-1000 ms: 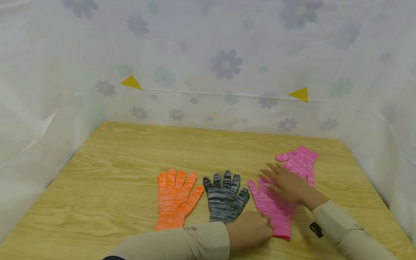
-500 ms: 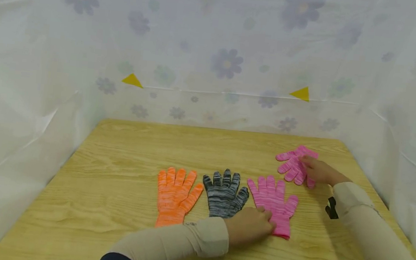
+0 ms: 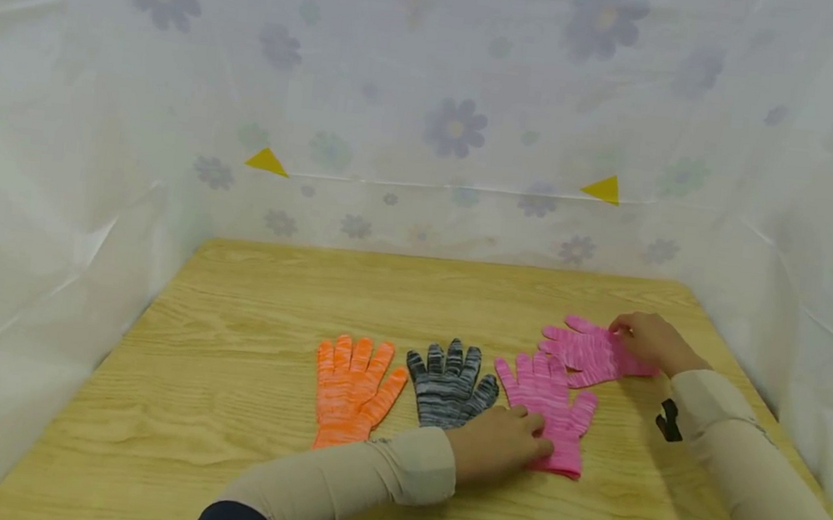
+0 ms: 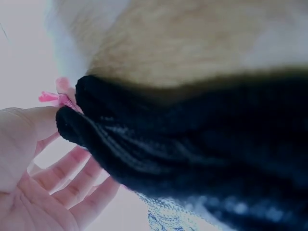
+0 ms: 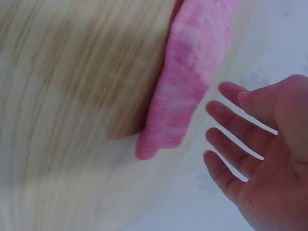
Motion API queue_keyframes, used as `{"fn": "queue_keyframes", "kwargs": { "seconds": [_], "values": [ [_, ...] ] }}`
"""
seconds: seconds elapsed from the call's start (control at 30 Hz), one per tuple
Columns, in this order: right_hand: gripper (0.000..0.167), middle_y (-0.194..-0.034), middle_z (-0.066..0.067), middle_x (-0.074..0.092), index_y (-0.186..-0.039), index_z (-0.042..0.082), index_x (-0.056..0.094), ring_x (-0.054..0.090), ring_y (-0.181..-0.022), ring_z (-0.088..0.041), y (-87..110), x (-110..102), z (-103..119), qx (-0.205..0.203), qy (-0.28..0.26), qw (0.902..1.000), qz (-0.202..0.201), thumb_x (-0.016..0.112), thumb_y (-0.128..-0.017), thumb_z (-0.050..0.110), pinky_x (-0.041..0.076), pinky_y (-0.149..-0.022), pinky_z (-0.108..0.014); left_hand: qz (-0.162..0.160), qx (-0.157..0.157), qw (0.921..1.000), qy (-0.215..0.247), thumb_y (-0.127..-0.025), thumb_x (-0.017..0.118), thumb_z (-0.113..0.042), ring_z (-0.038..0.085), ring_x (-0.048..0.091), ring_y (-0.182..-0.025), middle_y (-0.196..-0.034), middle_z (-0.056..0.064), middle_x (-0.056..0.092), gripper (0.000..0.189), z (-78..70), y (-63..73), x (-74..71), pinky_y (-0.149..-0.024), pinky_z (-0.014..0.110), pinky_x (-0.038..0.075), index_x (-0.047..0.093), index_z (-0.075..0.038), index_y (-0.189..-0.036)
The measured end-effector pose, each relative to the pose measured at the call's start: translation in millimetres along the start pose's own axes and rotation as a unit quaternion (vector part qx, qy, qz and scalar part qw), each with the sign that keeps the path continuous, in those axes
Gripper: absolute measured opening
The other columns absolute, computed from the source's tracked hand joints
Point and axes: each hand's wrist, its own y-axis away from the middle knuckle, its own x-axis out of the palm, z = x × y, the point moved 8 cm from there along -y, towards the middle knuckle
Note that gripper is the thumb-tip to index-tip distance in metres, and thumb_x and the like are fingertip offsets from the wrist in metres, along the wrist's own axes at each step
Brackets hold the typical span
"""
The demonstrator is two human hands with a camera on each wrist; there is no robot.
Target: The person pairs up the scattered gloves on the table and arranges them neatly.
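Two pink knitted gloves lie at the right in the head view. My left hand (image 3: 498,447) rests its fingertips by the cuff of the nearer pink glove (image 3: 552,399); in the left wrist view its fingers are nearly straight beside a black cuff (image 4: 159,144). My right hand (image 3: 655,342) is over the wrist part of the farther pink glove (image 3: 586,353), whose fingers point left. In the right wrist view, the fingers are loosely bent and apart from the pink fabric (image 5: 180,91). Left of these lie a grey-black glove (image 3: 447,384) and an orange glove (image 3: 347,387).
The gloves lie on a wood-grain table (image 3: 230,317). White plastic sheeting with printed flowers (image 3: 455,128) encloses its back and sides. Yellow triangles (image 3: 601,189) are on the sheeting. My left forearm crosses below the orange and grey-black gloves.
My right hand has moved from the nearer pink glove to the farther one. That glove has turned, its cuff swinging right and toward me. My left hand has barely shifted.
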Motion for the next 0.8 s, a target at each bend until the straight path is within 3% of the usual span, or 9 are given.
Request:
{"fn": "queue_keyframes", "kwargs": {
  "seconds": [0.17, 0.27, 0.4, 0.57, 0.8],
  "values": [
    [0.031, -0.114, -0.035, 0.058, -0.118, -0.014, 0.057, 0.054, -0.105, -0.052, -1.7, 12, -13, -0.004, -0.014, 0.9999, 0.009, 0.056, -0.091, 0.002, 0.046, -0.087, -0.061, 0.003, -0.001, 1.0000, 0.005, -0.095, 0.056, -0.028, 0.008, 0.052, -0.098, -0.117, -0.008, 0.056, 0.030, 0.9, 1.3, 0.2, -0.071, 0.015, 0.047, 0.060, -0.033, -0.124],
    [0.036, -0.106, -0.033, 0.060, -0.119, -0.016, 0.054, 0.057, -0.098, -0.049, -4.0, 19, -20, -0.006, -0.017, 0.9998, 0.008, 0.059, -0.088, 0.003, 0.049, -0.084, -0.059, -0.003, -0.001, 1.0000, 0.003, -0.096, 0.056, -0.028, 0.008, 0.052, -0.098, -0.117, -0.007, 0.056, 0.029, 0.7, 1.3, -0.1, -0.070, 0.014, 0.047, 0.060, -0.033, -0.124],
    [0.031, -0.091, -0.025, 0.064, -0.108, -0.014, 0.061, 0.061, -0.085, -0.041, -4.7, 18, -26, 0.013, -0.012, 0.9998, -0.002, 0.063, -0.087, 0.009, 0.051, -0.075, -0.055, -0.006, -0.001, 1.0000, 0.002, -0.096, 0.055, -0.027, 0.008, 0.052, -0.096, -0.116, -0.007, 0.056, 0.028, 0.2, 0.9, 0.7, -0.068, 0.014, 0.046, 0.060, -0.032, -0.124],
    [0.018, -0.085, -0.016, 0.066, -0.093, -0.005, 0.067, 0.061, -0.078, -0.033, 2.9, 9, -24, 0.034, -0.017, 0.9993, 0.002, 0.063, -0.087, 0.012, 0.051, -0.070, -0.051, -0.002, -0.004, 1.0000, 0.007, -0.097, 0.054, -0.028, 0.008, 0.052, -0.096, -0.115, -0.007, 0.056, 0.030, -0.2, 0.6, -0.3, -0.071, 0.015, 0.048, 0.060, -0.032, -0.126],
    [0.011, -0.077, -0.005, 0.066, -0.085, 0.001, 0.070, 0.059, -0.069, -0.021, 14.2, -13, -9, 0.016, -0.018, 0.9993, -0.028, 0.068, -0.086, 0.012, 0.051, -0.063, -0.043, 0.006, -0.010, 0.9999, 0.006, -0.097, 0.054, -0.028, 0.008, 0.052, -0.096, -0.114, -0.007, 0.056, 0.031, -0.1, 0.6, -1.6, -0.070, 0.015, 0.048, 0.059, -0.032, -0.127]
  ]
}}
